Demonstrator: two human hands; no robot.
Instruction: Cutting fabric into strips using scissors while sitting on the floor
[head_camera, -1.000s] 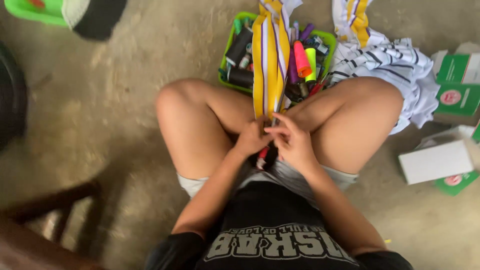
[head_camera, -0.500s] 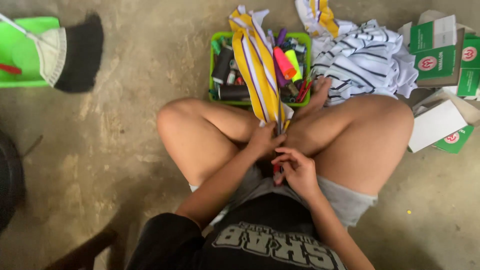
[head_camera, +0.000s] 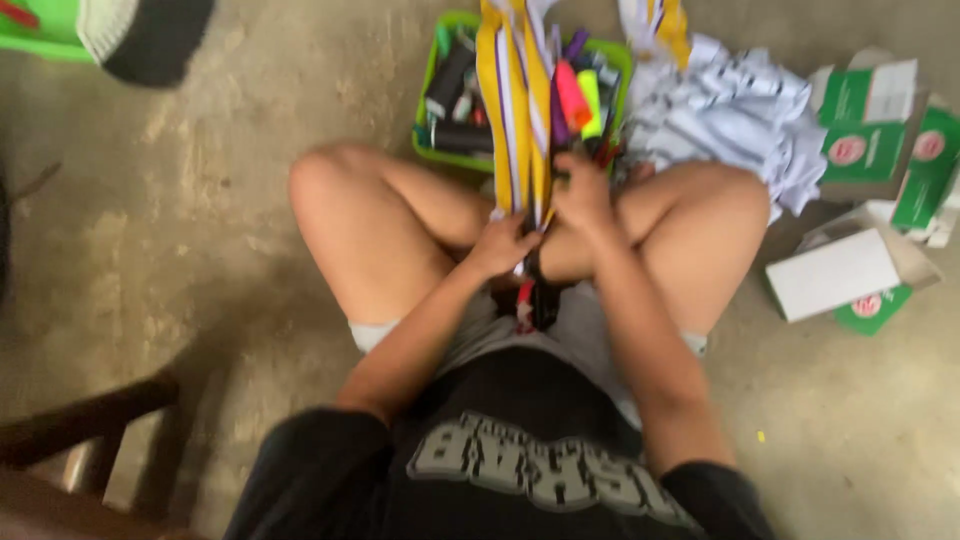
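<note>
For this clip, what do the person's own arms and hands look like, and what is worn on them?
Both hands, left hand and right hand, are bare: no gloves, and no rings or watch discernible in the blur. Forearms are uncovered; short black T-shirt sleeves end at the upper arms.

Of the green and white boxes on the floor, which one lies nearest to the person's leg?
The open box showing its plain white side, just beside the right knee. The other boxes lie farther off, behind it near the white cloth.

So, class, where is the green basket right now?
In the head view, the green basket sits on the floor at top centre, just beyond the knees, left of the crumpled striped cloth.
</note>
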